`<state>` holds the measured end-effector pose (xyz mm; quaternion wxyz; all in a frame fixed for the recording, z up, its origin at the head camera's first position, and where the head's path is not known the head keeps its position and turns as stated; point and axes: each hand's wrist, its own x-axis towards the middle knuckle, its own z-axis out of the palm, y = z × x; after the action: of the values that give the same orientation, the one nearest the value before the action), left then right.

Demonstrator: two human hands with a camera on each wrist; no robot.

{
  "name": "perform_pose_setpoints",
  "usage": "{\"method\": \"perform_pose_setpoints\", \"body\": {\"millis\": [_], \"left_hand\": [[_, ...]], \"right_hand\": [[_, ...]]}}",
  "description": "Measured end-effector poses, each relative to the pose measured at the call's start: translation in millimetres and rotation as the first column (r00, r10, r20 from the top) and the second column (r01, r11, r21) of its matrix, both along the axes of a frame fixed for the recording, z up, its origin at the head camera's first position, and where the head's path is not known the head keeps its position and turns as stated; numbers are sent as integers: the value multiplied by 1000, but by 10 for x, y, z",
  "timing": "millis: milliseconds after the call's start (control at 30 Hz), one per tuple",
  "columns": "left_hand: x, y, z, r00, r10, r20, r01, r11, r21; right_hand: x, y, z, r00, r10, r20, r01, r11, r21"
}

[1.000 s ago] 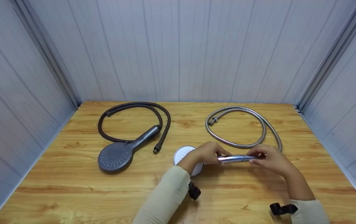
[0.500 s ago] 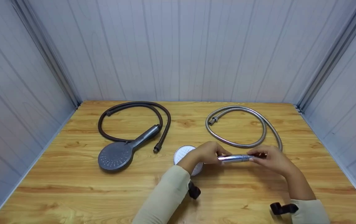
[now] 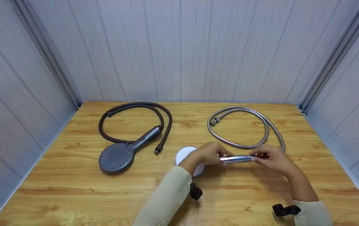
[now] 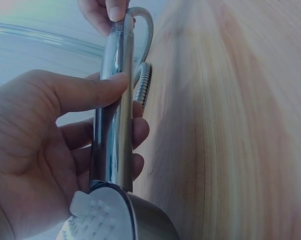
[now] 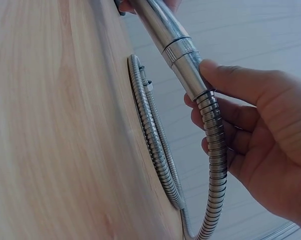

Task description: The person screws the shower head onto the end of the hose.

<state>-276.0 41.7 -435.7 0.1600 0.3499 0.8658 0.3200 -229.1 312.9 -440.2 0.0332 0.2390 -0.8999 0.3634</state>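
Observation:
A chrome handheld shower head (image 3: 236,159) with a white nozzle face (image 3: 184,156) lies crosswise between the two hands, just over the wood table. My left hand (image 3: 209,154) grips its handle, thumb on one side and fingers curled round the other in the left wrist view. At the handle's end sits the chrome connector nut (image 5: 189,75) of a silver metal hose (image 5: 216,150). My right hand (image 3: 271,160) pinches that nut between thumb and fingers. In the head view the right fingers partly cover the joint.
The silver hose's coil (image 3: 245,146) lies behind the hands, its free end fitting (image 3: 215,121) inside the loop. To the left rest a dark grey shower head (image 3: 116,158) and a dark hose (image 3: 169,117). Panelled walls (image 3: 179,50) enclose the wood table (image 3: 104,201) at back and sides.
The right fingers have shifted slightly on the connector nut, now covering a little more of its end. Left hand, shower head and hoses stay practically where they were.

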Motion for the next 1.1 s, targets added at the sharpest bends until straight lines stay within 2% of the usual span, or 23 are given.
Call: {"method": "perform_pose_setpoints", "body": {"millis": [133,333,567,833,1100], "left_hand": [[-1,4,12,1000,8,6,-8,1000,-12],[-1,10,17,1000,9,16,-9,1000,2],[0,15,26,1000,-8,0,8,1000,1],[5,14,24,1000,7,27,-7,1000,-2],[1,11,22,1000,4,14,-4,1000,-17]], "right_hand": [[-7,-7,9,1000,-5,-16,5,999,-37],[-15,-11,16,1000,-1,19,2,999,-52],[-11,-12,23,1000,-17,21,17,1000,-11],[5,4,30,1000,-7,27,7,1000,11],[10,6,20,999,-20,35,19,999,26]]}}
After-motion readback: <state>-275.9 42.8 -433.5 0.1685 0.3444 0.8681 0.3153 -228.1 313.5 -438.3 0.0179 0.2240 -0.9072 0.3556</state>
